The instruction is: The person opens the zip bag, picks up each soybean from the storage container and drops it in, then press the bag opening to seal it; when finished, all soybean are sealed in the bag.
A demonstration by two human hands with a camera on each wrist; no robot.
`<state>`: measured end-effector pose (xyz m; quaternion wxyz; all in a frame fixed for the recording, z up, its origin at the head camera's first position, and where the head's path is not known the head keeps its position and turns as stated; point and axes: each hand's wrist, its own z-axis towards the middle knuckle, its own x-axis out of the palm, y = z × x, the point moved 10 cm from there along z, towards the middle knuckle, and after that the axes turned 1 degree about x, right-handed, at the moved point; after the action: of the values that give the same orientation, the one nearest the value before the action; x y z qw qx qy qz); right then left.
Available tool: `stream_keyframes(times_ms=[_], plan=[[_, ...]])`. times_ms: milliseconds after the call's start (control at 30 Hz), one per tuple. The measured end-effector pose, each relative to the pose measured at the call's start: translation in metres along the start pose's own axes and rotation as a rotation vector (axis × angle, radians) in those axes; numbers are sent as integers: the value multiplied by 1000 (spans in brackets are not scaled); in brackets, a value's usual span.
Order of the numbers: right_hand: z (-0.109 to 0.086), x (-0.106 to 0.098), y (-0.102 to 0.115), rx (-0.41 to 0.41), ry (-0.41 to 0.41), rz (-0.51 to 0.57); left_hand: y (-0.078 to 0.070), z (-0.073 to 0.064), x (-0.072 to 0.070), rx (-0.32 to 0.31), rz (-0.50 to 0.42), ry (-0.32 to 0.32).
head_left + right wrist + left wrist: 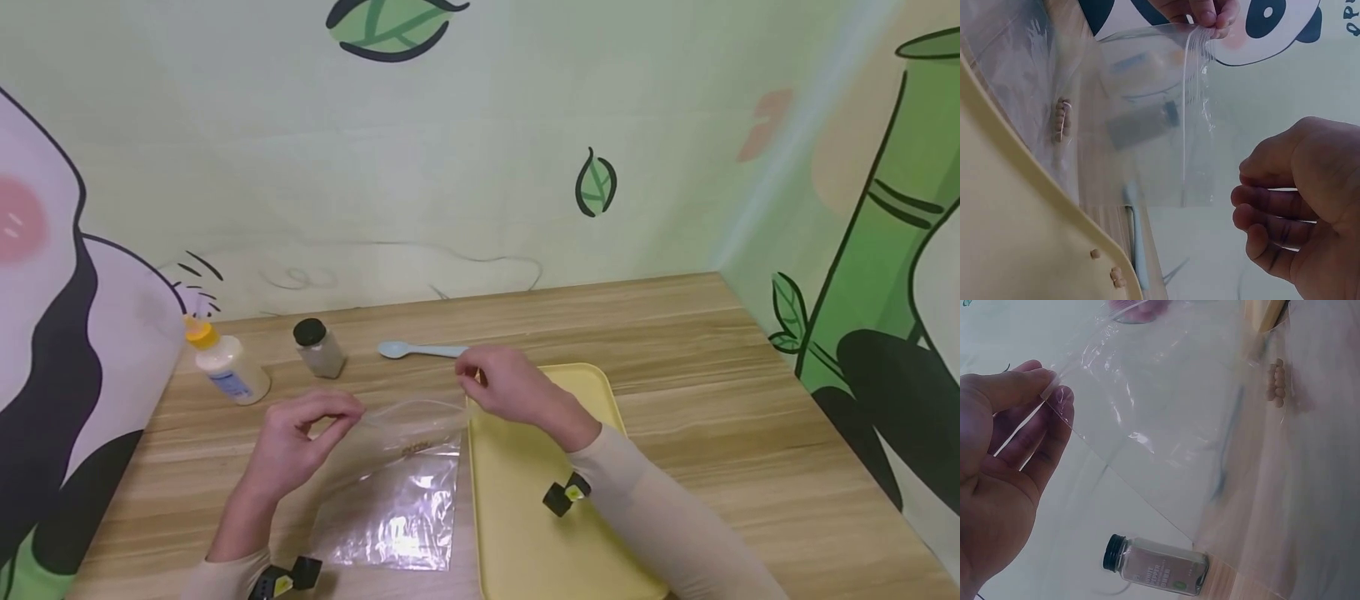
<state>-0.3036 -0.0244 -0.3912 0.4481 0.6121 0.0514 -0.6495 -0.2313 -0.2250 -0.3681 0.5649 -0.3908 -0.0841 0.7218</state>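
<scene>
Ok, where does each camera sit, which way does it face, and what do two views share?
Head: worn on the head, facing forward and down at a clear bag; left hand, right hand and sleeves show.
Left wrist: worn there, facing the bag and jar; left hand shows clearly.
Right wrist: worn there, facing the bag and tray; both hands show.
Head and right wrist share bag, tray, spoon.

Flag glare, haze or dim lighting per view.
Head: brightest of the three, strong glare on the lower part of the plastic bag, yellow-capped bottle and black-lidded jar fairly distinct; left wrist: dimmer, thin glints on the plastic bag; right wrist: also dim, yellow-capped bottle and black-lidded jar hazy through the plastic bag.
</scene>
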Motion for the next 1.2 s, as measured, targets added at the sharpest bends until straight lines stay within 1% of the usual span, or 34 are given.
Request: stream_keyframes(times_ms=[100, 200, 333, 433, 600, 767, 933, 1067, 1200], plan=[[0, 0, -6, 12, -20, -22, 0, 0, 0, -2, -1, 1], [-1, 1, -10, 8, -28, -46, -1, 0, 0, 6, -6, -3], [-1, 2, -12, 0, -25, -51, -1, 0, 0, 8, -3, -4], [-2, 4, -15, -3, -19, -57, 0, 0, 0, -3, 3, -1], [-3, 9, -19, -11, 11, -88, 1, -1, 0, -9, 15, 1], [-4, 17, -24, 6, 49, -115, 1, 0, -1, -8, 12, -1], [-5, 26, -33, 57, 90, -85, 0, 0, -1, -1, 4, -2], [-8, 33, -40, 108, 142, -75, 1, -1, -1, -2, 4, -3], [-9, 39, -42, 103, 166, -95, 1, -1, -2, -1, 3, -5]])
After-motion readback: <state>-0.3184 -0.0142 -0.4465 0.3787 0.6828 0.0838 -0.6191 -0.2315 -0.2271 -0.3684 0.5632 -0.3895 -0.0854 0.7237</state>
